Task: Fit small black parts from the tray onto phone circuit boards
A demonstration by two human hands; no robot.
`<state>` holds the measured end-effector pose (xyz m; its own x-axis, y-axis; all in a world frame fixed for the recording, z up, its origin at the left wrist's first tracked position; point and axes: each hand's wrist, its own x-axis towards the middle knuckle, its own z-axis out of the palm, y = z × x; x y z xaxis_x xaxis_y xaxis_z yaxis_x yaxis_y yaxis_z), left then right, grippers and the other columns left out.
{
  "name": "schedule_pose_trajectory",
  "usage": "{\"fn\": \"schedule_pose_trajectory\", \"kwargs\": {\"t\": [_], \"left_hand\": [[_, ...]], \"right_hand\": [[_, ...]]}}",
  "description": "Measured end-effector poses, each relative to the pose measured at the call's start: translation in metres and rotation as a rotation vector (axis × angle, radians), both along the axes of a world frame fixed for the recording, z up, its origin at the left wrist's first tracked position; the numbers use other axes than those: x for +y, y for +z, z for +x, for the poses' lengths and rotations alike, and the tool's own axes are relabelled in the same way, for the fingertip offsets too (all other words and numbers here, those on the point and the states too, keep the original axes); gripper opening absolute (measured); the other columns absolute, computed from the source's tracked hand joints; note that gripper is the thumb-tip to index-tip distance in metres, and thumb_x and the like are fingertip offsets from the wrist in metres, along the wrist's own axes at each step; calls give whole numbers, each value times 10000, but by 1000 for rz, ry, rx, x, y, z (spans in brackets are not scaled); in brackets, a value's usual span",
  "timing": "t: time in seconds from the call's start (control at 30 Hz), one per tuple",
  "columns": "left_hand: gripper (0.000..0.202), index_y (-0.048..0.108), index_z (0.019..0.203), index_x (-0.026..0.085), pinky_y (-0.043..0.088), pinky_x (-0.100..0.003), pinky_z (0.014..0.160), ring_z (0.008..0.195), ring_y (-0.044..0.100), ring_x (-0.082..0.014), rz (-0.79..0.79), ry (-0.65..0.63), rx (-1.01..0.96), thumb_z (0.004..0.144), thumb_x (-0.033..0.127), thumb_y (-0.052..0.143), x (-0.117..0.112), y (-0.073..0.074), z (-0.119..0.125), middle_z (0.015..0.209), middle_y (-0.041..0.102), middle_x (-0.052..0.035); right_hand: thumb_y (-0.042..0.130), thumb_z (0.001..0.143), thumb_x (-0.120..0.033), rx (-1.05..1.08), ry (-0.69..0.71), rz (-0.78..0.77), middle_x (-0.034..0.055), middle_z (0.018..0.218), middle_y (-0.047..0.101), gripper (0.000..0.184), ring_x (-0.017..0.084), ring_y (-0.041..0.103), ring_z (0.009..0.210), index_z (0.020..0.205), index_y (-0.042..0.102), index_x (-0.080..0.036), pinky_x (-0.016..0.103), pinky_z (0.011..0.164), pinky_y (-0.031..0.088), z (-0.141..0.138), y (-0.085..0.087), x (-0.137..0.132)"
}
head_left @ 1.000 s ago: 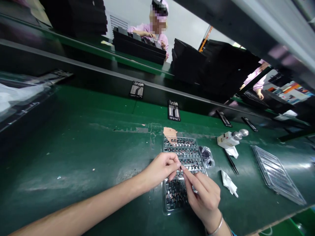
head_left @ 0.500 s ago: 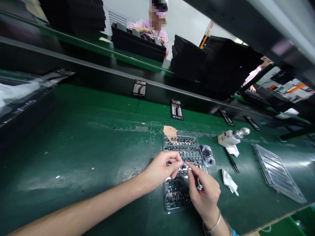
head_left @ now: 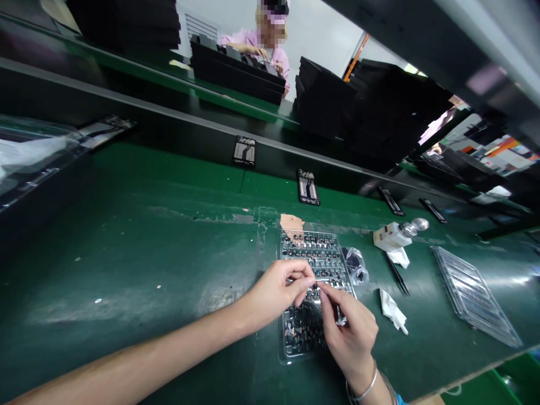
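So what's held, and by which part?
Cannot tell: the left hand and right hand bring their fingertips together above the clear plastic tray; anything between them is too small to see.

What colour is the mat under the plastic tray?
The bench mat is dark green, best seen in the head view.

Hands (head_left: 274, 289): 2, lower middle
Loaded trays (head_left: 279, 332): 1, lower middle
Empty trays (head_left: 475, 295): 1, right
Phone frames (head_left: 307, 187): 5, across the middle
Tweezers (head_left: 397, 275): 1 pair, right of center
Bottles (head_left: 390, 237): 1, right of center
Wipes (head_left: 392, 310): 2, right of center
Co-workers (head_left: 253, 40): 2, upper middle and upper right
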<state>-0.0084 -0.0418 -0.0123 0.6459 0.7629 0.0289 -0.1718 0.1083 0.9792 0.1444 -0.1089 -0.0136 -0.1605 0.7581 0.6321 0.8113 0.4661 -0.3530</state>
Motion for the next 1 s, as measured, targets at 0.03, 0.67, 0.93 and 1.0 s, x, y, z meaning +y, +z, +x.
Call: {"fn": "schedule_pose_trajectory", "kwargs": {"t": [0.03,0.67,0.93,1.0], "left_hand": [[145,492,686,152,327,-207,523,466,401,-75,0,1,2,821,193,462,0,0,0,474,436,61],[180,476,655,162,320,-213,537,441,378,-83,-26,28,155,812,247,450,4,3,-1,437,434,70],[196,478,654,161,278,-205,497,433,355,-83,-9,23,164,802,288,460,4,3,-1,426,438,66],[198,483,658,158,276,-206,498,433,349,-82,-12,27,166,804,291,462,4,3,-1,426,440,65]], "right_hand": [[579,737,3,5,0,0,33,740,672,297,127,599,586,979,615,-166,249,541,462,-1,-1,0],[478,825,-291,-475,-678,-207,7,749,614,212,130,568,591,899,661,-212,198,463,379,145,-9,-27],[480,802,-266,-409,-972,19,39,730,569,259,158,506,623,953,661,-158,245,508,292,183,40,69],[497,779,-254,-421,-1015,16,47,748,569,261,158,485,618,953,671,-164,248,483,244,191,47,87]]}}
